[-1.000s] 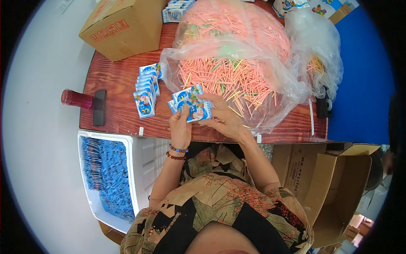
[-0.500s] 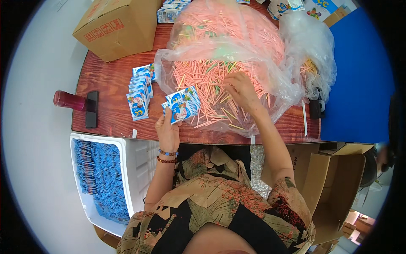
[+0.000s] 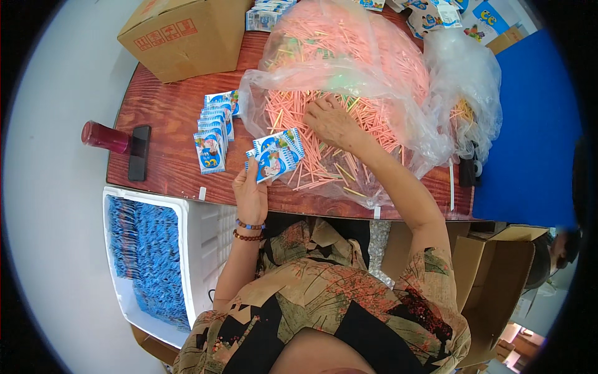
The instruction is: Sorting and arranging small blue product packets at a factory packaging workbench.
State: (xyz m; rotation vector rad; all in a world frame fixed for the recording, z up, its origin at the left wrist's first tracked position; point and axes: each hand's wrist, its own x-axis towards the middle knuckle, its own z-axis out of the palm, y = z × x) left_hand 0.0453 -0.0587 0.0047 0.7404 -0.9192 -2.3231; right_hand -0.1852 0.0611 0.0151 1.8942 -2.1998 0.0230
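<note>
Two hands are at work over the reddish wooden surface (image 3: 168,100). Nearest you, down on your left, a white bin (image 3: 199,230) sits below the near edge with blue packets (image 3: 146,255) stacked inside. On your right a brown cardboard box (image 3: 498,274) stands open.

Your left hand (image 3: 251,193) is closed around a small fan of blue-and-white sachets (image 3: 275,153), holding them upright just above the near edge of the surface. Left of them, a short overlapping row of sachets (image 3: 215,131) lies flat, and further left a dark red bottle (image 3: 104,137) lies beside a black phone (image 3: 138,153).

Your right hand (image 3: 333,121) reaches further in, resting palm down on the heap of pink sticks (image 3: 349,81) inside a clear plastic bag (image 3: 398,75), fingers curled into the sticks; you cannot tell whether it grips any.

At the far left stands a closed cardboard carton (image 3: 187,34). More printed packets (image 3: 436,12) lie along the far edge.
</note>
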